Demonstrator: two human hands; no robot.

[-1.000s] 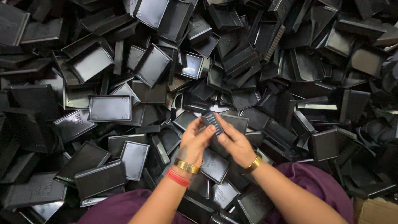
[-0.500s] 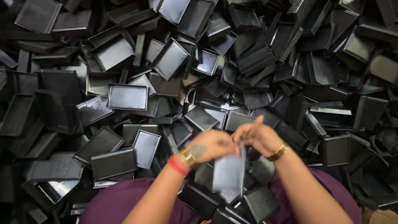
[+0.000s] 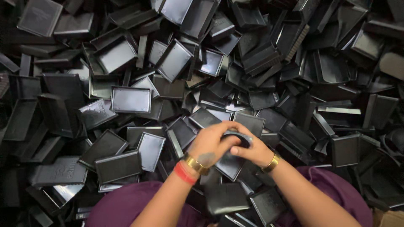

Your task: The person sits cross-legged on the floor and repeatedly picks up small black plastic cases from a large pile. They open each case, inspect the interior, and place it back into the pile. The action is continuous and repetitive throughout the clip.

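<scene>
Both my hands meet low in the middle of the view, over a deep heap of black plastic trays. My left hand (image 3: 212, 142) curls over the top of a small black plastic piece (image 3: 237, 138). My right hand (image 3: 252, 151) grips the same piece from the right side. A larger black tray (image 3: 230, 164) sits just under the hands; whether it is held or rests on the pile I cannot tell. The left wrist wears a gold bangle and a red band, the right wrist a gold bangle.
Black rectangular trays (image 3: 130, 99) lie jumbled in all directions across the whole view, some face up, some on edge. My purple-clad knees (image 3: 122, 208) frame the bottom. A brown cardboard corner (image 3: 389, 218) shows at the bottom right.
The hands came down from mid-frame towards my lap. The ribbed piece held up a second ago is gone from sight; the fingers now close together on a small black piece.
</scene>
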